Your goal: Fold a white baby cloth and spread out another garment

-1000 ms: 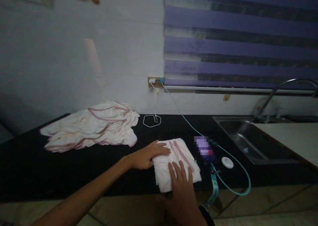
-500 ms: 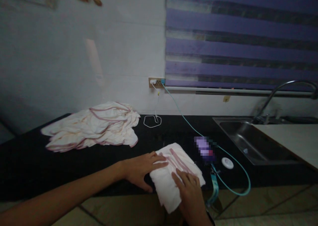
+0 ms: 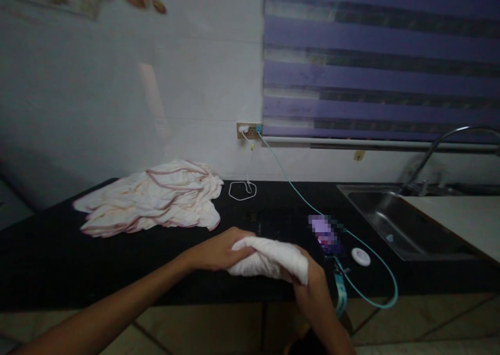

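In the head view, a folded white cloth (image 3: pixel 275 256) is held at the lower centre of the frame, its left end pinched by the left hand (image 3: pixel 224 248), its right end seemingly clasped by the partly hidden right hand (image 3: pixel 314 282). A crumpled cloth (image 3: pixel 156 201) is seen at left centre on the black counter (image 3: pixel 109 271).

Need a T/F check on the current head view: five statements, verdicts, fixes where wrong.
1. The left hand and right hand both hold the white cloth. True.
2. A crumpled cloth lies on the black counter. True.
3. The crumpled cloth is to the right of the white cloth. False: it is to the left.
4. A teal cable is plugged into the wall outlet. True.
5. The right hand rests on the crumpled cloth. False: no hand touches that one.
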The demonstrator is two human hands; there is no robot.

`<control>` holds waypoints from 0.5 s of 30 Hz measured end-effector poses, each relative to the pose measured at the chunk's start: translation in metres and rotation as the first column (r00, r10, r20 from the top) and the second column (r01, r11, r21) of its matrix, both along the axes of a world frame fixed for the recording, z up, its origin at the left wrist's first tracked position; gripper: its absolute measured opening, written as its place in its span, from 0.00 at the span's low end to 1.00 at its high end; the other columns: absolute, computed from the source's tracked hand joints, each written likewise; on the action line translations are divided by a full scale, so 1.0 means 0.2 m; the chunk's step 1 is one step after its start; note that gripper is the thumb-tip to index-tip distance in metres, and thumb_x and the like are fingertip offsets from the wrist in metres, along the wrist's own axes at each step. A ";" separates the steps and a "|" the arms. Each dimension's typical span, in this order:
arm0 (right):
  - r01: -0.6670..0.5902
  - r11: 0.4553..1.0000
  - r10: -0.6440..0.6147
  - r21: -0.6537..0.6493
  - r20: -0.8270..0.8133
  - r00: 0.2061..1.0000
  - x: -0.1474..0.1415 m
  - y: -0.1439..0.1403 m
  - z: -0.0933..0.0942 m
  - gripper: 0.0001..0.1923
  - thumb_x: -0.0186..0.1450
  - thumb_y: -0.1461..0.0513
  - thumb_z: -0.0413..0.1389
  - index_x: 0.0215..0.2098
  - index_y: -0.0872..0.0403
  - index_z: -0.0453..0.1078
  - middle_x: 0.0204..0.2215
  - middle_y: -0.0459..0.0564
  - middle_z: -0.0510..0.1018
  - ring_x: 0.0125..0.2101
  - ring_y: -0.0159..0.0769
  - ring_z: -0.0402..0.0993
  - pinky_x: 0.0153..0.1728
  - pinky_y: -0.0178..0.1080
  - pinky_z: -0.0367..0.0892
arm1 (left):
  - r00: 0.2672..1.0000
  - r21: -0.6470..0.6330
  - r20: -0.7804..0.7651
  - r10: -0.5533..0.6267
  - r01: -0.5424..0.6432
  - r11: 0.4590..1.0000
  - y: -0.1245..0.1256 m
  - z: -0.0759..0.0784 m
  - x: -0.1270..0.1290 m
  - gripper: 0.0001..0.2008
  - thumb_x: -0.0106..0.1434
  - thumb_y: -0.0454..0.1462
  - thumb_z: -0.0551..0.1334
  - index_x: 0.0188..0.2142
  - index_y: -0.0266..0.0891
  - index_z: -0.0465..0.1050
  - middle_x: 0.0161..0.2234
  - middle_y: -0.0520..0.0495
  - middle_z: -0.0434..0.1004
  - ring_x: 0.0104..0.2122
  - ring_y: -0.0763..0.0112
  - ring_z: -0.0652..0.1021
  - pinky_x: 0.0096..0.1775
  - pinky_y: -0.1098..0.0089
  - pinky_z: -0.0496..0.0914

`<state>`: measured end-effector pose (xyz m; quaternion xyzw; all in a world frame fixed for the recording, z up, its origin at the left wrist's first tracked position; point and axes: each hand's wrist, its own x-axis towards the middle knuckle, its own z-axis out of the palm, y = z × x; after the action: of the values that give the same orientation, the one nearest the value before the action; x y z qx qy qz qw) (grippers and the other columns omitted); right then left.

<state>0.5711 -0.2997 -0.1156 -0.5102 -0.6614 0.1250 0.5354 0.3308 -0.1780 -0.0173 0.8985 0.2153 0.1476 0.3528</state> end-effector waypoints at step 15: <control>0.104 0.886 0.167 -0.452 0.521 0.837 0.05 0.57 0.24 0.13 0.71 0.57 0.57 0.50 0.55 0.74 0.46 0.56 0.81 0.46 0.43 0.78 0.47 0.41 0.69 | 0.932 -0.954 0.056 0.358 -0.056 0.293 0.07 -0.47 0.10 0.24 0.57 0.45 0.75 0.50 0.36 0.79 0.50 0.37 0.83 0.48 0.55 0.83 0.55 0.59 0.74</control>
<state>0.5819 -0.1856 -0.0677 -0.6255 -0.7454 0.1374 0.1851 0.3512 -0.1632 -0.1106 0.4610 0.3276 0.1556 0.8099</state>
